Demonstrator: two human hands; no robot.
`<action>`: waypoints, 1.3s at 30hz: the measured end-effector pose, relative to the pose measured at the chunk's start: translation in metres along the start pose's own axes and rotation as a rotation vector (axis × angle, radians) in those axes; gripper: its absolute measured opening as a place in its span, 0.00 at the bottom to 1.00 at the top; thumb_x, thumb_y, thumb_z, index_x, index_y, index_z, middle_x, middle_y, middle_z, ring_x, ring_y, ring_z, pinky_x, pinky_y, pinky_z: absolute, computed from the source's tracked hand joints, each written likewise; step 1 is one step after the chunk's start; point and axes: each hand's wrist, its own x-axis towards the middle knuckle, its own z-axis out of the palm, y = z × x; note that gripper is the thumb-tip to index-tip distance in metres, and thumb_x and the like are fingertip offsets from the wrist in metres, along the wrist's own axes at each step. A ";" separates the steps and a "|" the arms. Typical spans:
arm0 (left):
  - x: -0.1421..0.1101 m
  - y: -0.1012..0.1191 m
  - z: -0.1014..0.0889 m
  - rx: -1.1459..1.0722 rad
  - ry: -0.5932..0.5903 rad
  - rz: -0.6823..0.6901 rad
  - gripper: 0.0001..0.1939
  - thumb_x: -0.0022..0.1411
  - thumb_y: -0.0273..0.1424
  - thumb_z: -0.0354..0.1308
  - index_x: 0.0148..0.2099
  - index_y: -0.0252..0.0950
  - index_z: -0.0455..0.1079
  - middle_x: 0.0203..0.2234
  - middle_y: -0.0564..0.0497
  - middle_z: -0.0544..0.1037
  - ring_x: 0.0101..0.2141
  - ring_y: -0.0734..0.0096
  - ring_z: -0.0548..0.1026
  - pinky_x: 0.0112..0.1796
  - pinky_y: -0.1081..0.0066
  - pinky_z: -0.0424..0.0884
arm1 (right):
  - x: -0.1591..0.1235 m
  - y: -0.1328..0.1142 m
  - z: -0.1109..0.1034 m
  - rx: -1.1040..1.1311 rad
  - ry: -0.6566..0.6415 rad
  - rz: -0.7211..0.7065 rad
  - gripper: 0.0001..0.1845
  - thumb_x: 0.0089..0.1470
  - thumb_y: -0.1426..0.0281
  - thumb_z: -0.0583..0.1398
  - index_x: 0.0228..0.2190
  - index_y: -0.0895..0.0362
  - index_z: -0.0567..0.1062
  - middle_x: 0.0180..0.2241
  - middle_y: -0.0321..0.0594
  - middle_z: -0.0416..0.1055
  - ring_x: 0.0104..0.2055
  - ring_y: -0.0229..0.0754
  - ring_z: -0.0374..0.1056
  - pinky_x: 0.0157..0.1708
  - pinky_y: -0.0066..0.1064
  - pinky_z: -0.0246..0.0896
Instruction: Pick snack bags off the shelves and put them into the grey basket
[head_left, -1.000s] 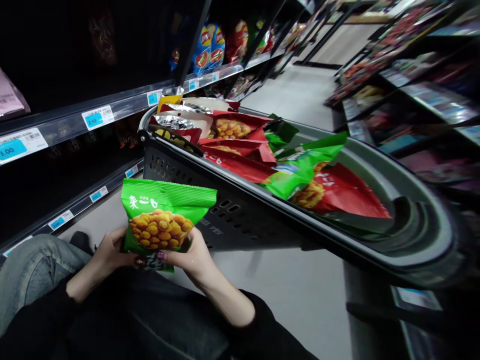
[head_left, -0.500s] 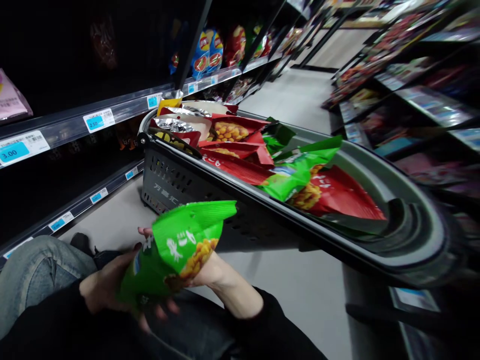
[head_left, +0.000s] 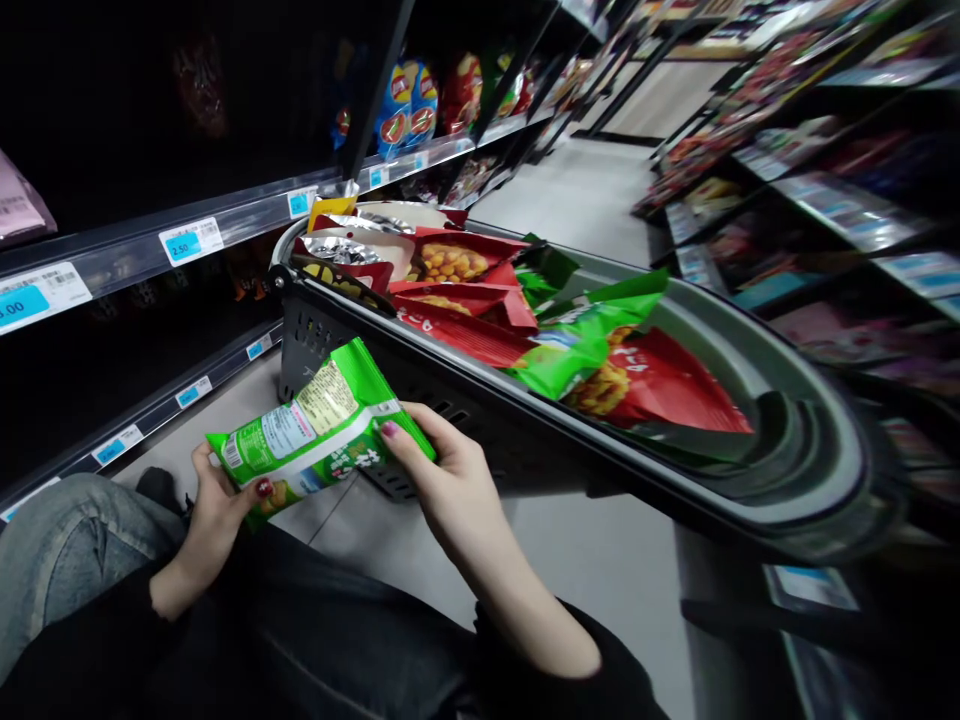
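Note:
Between my hands is a green snack bag [head_left: 319,425], its printed back with a barcode and pale label turned up toward me. My left hand [head_left: 214,515] pinches its lower left end, thumb on top. The upper right end is gripped by my right hand [head_left: 442,460], thumb on the face and fingers behind. Just beyond the bag stands a dark shopping basket [head_left: 480,400]. Inside it lie several red snack bags [head_left: 671,385], a green bag [head_left: 592,335] and, toward the left end, silvery-topped packets [head_left: 352,250].
On the left runs a dark shelf [head_left: 120,255] with blue price tags; blue chip bags [head_left: 405,105] stand farther along it. Another stocked shelf [head_left: 847,215] lines the right side, blurred. Pale floor [head_left: 581,200] stretches down the aisle. My bent knee [head_left: 67,560] is at the lower left.
The green bag has been flipped from its front to its back and laid lengthwise between both hands. My right hand has come out from behind it to its right end.

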 end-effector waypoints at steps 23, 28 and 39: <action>0.034 0.068 -0.035 0.473 0.502 1.350 0.11 0.53 0.31 0.59 0.33 0.36 0.59 0.30 0.52 0.73 0.29 0.68 0.72 0.30 0.65 0.68 | -0.004 0.003 0.024 0.145 -0.231 -0.107 0.11 0.45 0.62 0.62 0.26 0.58 0.76 0.22 0.35 0.69 0.23 0.35 0.60 0.23 0.25 0.58; 0.032 0.076 -0.042 0.598 0.414 1.300 0.07 0.56 0.32 0.56 0.33 0.36 0.60 0.29 0.52 0.72 0.28 0.70 0.72 0.27 0.69 0.67 | -0.005 0.006 0.024 0.071 -0.227 -0.085 0.10 0.43 0.63 0.63 0.23 0.59 0.76 0.18 0.34 0.64 0.20 0.33 0.54 0.20 0.25 0.53; 0.033 0.080 -0.047 0.769 0.296 0.347 0.08 0.56 0.36 0.53 0.32 0.36 0.66 0.16 0.58 0.66 0.20 0.75 0.64 0.22 0.77 0.59 | 0.001 0.021 0.036 0.501 -0.282 0.392 0.16 0.34 0.64 0.69 0.27 0.59 0.77 0.26 0.38 0.75 0.27 0.38 0.69 0.30 0.27 0.65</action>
